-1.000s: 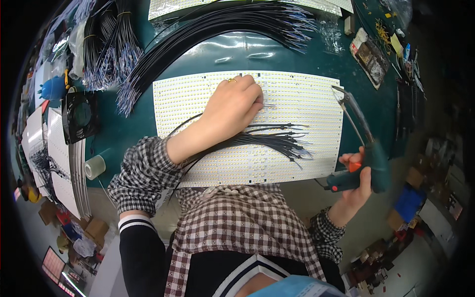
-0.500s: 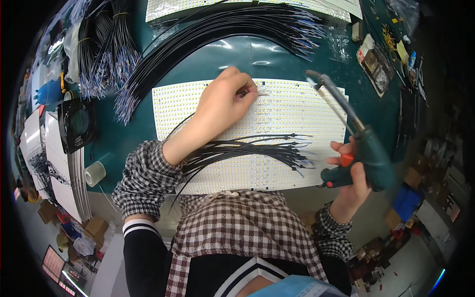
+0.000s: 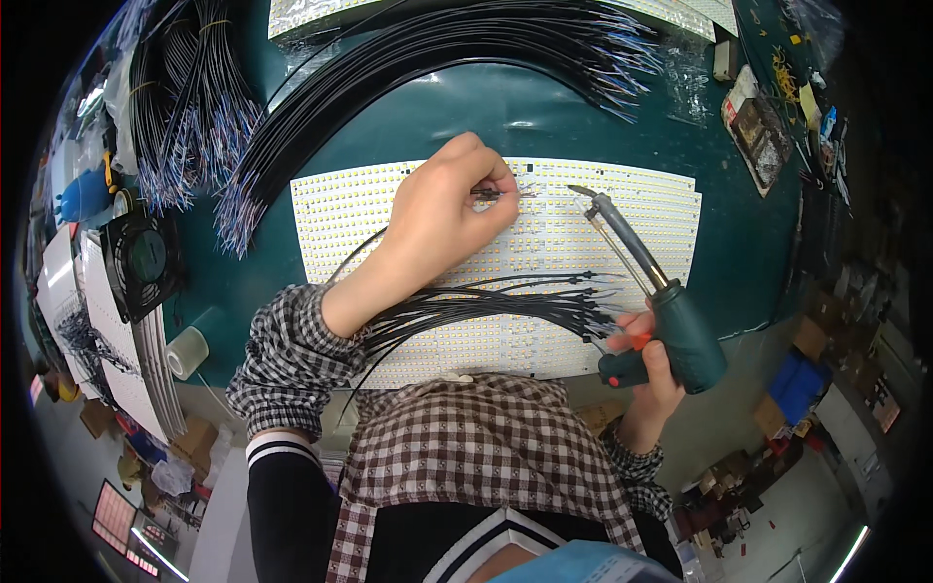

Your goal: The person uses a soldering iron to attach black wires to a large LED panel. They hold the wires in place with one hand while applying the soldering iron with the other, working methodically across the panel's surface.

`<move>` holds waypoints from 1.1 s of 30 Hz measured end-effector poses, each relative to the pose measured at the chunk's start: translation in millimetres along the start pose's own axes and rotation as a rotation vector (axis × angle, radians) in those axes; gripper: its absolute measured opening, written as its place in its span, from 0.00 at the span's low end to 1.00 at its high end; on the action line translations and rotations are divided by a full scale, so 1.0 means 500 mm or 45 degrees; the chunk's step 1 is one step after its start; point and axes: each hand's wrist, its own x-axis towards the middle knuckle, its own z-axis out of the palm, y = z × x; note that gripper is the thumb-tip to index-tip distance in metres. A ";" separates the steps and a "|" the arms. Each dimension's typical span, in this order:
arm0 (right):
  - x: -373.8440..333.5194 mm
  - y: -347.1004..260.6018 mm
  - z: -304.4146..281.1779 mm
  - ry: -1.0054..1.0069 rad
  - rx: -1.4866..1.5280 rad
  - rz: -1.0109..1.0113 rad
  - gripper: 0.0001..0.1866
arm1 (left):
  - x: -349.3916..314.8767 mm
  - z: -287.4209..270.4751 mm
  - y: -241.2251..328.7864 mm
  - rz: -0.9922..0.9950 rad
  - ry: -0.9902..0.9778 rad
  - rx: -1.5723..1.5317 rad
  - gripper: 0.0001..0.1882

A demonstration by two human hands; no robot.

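White LED panels dotted with rows of small yellowish LEDs lie on the green mat in front of me. Over their upper middle, my left hand pinches a black cable near its stripped end, the thin wire tips poking out past the fingers. My right hand is wrapped round the handle of a green soldering gun with a red trigger. Its tip points up and left, a short way right of the wire tips and apart from them. Several black cables lie across the panels below my left wrist.
A long bundle of black cables arcs across the back, with more bundles at the far left. On the left are a black fan, a solder roll and stacked white panels. A dirty soldering box sits back right.
My right hand has brought the soldering gun leftward, so its tip is nearer the wire ends. My left hand keeps its pinch on the cable and shifts slightly right.
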 end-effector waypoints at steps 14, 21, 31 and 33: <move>-0.002 0.021 0.015 -0.058 -0.008 -0.011 0.06 | 0.006 -0.003 0.004 0.001 -0.036 0.096 0.04; -0.005 0.018 0.027 0.003 -0.099 0.067 0.02 | 0.004 -0.004 0.003 0.017 -0.041 0.099 0.05; -0.003 0.018 0.030 -0.008 -0.086 0.151 0.02 | 0.006 -0.005 0.011 -0.014 -0.042 0.151 0.05; -0.003 0.019 0.031 0.001 -0.123 0.123 0.02 | 0.006 -0.006 0.010 -0.011 -0.043 0.149 0.04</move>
